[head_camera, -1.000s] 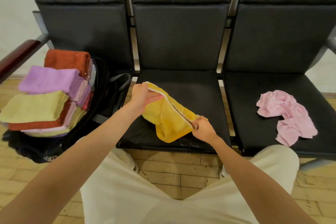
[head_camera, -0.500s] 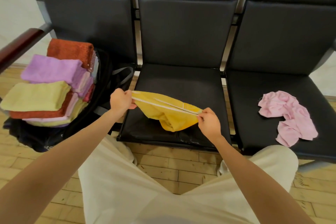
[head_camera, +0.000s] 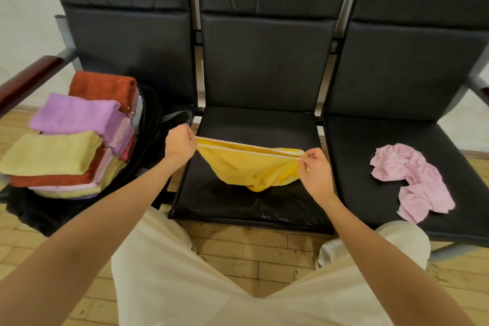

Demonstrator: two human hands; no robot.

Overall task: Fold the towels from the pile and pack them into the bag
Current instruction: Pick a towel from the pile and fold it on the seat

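Note:
A yellow towel (head_camera: 254, 169) hangs doubled over the middle seat (head_camera: 254, 124), its white-trimmed top edge pulled taut. My left hand (head_camera: 180, 143) pinches the left end of that edge and my right hand (head_camera: 316, 169) pinches the right end. The towel's belly sags down to the seat cushion. A crumpled pink towel (head_camera: 412, 180) lies on the right seat (head_camera: 383, 140). At the left, a black bag (head_camera: 153, 124) lies open on the left seat, with several folded towels (head_camera: 79, 137) in rust, purple and pale yellow stacked in it.
Black padded backrests (head_camera: 264, 55) rise behind the three joined seats. A dark wooden armrest (head_camera: 29, 79) juts out at far left. My legs in light trousers (head_camera: 211, 286) stand on the wood-plank floor (head_camera: 254, 249) in front of the middle seat.
My hands have drawn apart, left hand moving left and right hand moving right, stretching the yellow towel's top edge from a slanted bunch into a taut, nearly level line.

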